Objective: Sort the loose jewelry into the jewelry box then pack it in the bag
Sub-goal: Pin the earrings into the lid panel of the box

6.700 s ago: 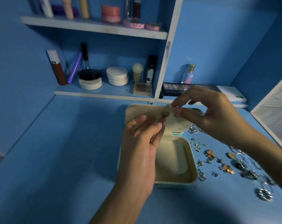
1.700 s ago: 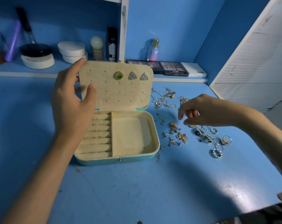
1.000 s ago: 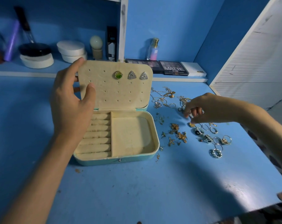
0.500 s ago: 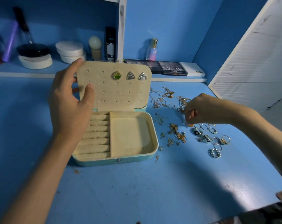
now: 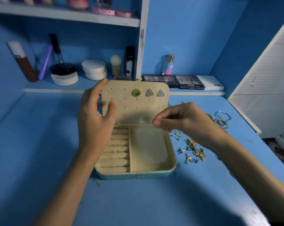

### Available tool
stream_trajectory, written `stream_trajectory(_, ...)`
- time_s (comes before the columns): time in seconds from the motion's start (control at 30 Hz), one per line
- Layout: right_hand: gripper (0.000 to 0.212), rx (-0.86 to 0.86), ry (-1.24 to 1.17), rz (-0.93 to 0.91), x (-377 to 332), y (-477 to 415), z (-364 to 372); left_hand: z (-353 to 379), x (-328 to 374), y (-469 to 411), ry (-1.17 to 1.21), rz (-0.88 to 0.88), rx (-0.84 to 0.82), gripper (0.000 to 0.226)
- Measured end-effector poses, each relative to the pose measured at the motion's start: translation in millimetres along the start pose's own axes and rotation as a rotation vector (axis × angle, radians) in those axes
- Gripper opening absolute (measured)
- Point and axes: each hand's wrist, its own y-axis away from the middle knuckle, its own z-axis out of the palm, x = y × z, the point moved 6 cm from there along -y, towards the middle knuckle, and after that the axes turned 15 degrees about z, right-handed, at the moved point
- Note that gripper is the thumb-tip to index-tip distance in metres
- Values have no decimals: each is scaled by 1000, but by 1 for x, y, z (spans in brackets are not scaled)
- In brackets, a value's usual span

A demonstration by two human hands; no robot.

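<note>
Holding the lid (image 5: 138, 110) of the open jewelry box (image 5: 171, 162) upright, the left hand (image 5: 95, 126) pinches its left edge: the thumb (image 5: 112, 107) presses the lid's inner face and the fingers wrap behind the top corner. To the right of that thumb, a green-stone stud (image 5: 137, 92) and two triangular studs (image 5: 149, 92) sit in the lid's top row. Below the left palm lie the ring rolls (image 5: 117, 149).

The right hand (image 5: 185, 123) hovers over the box's back right corner, its fingers curled in with the thumb (image 5: 157, 123) tucked against them. Whether anything is pinched there cannot be told. Beneath those fingertips is the bare open compartment (image 5: 147, 147). Behind the right wrist, gold earrings (image 5: 198, 152) and hoops (image 5: 222, 116) lie loose on the blue table (image 5: 40, 144).
</note>
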Motion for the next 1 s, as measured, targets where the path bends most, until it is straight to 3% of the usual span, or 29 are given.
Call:
stream_trajectory(0.13,22,-124,-238,-12,-7,-12,31,3,3,-8,-4,-46,-75,48)
stream_trajectory(0.27,16,117,-40,-153,-20,-26,36,9,-4,-20,77,-119,-122,35)
stream_trajectory(0.47,9,537,296,-348,-43,-29,37,12,3,-14,280,-126,-34,23)
stream_trajectory(0.63,17,594,373,-396,-52,-26,41,11,7,-6,328,-88,-12,28)
stream_trajectory(0.9,29,683,294,-424,-54,-21,35,9,12,-4,341,-54,0,28)
stream_trajectory(1.0,25,692,304,-457,-55,-19,36,9,13,-4,356,-52,3,29)
